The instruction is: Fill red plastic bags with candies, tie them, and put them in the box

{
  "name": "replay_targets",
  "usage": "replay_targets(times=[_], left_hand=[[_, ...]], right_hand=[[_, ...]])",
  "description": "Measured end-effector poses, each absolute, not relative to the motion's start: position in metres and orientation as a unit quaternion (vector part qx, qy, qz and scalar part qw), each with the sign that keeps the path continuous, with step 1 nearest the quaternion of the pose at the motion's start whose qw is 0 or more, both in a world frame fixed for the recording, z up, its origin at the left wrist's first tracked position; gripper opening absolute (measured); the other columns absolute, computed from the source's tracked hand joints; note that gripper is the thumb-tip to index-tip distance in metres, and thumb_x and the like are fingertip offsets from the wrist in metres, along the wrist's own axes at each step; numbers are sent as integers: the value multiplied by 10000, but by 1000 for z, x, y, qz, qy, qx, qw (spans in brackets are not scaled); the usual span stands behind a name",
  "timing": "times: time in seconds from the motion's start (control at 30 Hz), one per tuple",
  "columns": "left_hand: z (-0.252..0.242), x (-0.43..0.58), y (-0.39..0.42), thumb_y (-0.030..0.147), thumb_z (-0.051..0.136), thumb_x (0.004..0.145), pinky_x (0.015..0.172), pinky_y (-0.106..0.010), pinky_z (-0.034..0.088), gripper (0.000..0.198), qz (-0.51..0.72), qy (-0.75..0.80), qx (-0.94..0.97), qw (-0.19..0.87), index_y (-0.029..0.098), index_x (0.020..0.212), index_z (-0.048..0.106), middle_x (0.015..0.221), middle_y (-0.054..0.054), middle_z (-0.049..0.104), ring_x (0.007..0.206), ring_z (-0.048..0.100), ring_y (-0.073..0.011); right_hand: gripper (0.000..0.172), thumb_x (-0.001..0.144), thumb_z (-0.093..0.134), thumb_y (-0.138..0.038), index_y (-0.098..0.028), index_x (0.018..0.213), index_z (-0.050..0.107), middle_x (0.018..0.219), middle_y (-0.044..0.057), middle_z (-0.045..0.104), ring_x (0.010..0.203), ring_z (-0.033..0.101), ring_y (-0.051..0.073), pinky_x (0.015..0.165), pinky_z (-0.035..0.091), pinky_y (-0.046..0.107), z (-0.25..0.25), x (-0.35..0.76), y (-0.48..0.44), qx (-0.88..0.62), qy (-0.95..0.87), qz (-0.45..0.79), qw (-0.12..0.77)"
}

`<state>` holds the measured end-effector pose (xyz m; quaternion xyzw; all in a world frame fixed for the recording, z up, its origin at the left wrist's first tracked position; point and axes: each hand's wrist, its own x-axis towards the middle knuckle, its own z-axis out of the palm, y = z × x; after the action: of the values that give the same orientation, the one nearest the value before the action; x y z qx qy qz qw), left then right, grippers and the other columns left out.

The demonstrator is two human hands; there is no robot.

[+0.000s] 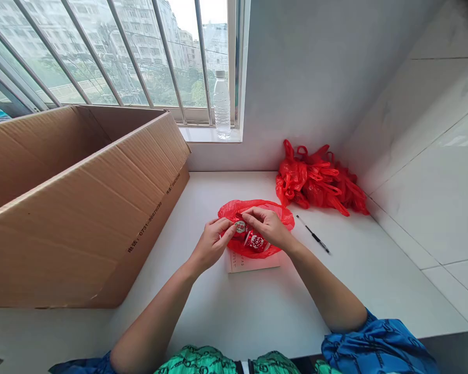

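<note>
A red plastic bag [286, 217] lies spread open on top of a pale book [253, 266] on the white counter. Over the bag, my left hand [213, 240] pinches one side of a small red snack packet [239, 227] with a round white label. The fingers of my right hand [268, 224] are pinched together at the packet's upper edge. Another red packet [256, 241] with white print rests in the bag just below my right hand. My fingers and the bag partly hide the packets.
A large open cardboard box [81, 208] fills the left side. Several bunched red plastic bags [315, 179] lie at the back right. A black pen [314, 235] is right of my right hand. A clear water bottle [222, 106] stands on the sill by the barred window.
</note>
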<state>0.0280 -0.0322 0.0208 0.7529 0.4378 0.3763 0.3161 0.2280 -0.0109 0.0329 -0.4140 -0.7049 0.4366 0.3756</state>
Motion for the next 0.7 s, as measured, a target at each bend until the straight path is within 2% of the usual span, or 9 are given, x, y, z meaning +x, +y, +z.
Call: replay_targets(times=[0.1, 0.2, 0.47, 0.7], left_hand=[[20, 28, -31, 393, 398, 994, 801, -302, 409, 388, 367, 439, 760, 309, 195, 668, 471, 658, 14, 481, 689, 449, -149], [18, 27, -31, 383, 395, 995, 780, -290, 402, 366, 372, 442, 751, 319, 198, 689, 473, 673, 16, 487, 693, 456, -149], [18, 27, -31, 364, 402, 990, 725, -276, 389, 357, 377, 437, 751, 320, 197, 677, 443, 665, 19, 477, 674, 442, -144], [17, 25, -31, 365, 404, 999, 744, -273, 383, 356, 380, 444, 751, 308, 193, 693, 460, 695, 22, 499, 685, 446, -136]], right_hand=[[364, 922, 541, -521, -182, 880, 667, 806, 10, 666, 718, 593, 141, 655, 482, 253, 32, 229, -9, -404, -708, 442, 374], [339, 924, 547, -487, -181, 820, 653, 743, -7, 633, 663, 557, 125, 619, 453, 243, 33, 232, -8, -402, -707, 445, 375], [308, 927, 541, -444, -184, 801, 646, 747, -10, 648, 690, 582, 130, 638, 449, 244, 35, 232, -9, -410, -718, 426, 366], [293, 916, 550, -414, -186, 749, 625, 732, -13, 636, 677, 571, 128, 622, 434, 242, 35, 234, -9, -415, -723, 425, 353]])
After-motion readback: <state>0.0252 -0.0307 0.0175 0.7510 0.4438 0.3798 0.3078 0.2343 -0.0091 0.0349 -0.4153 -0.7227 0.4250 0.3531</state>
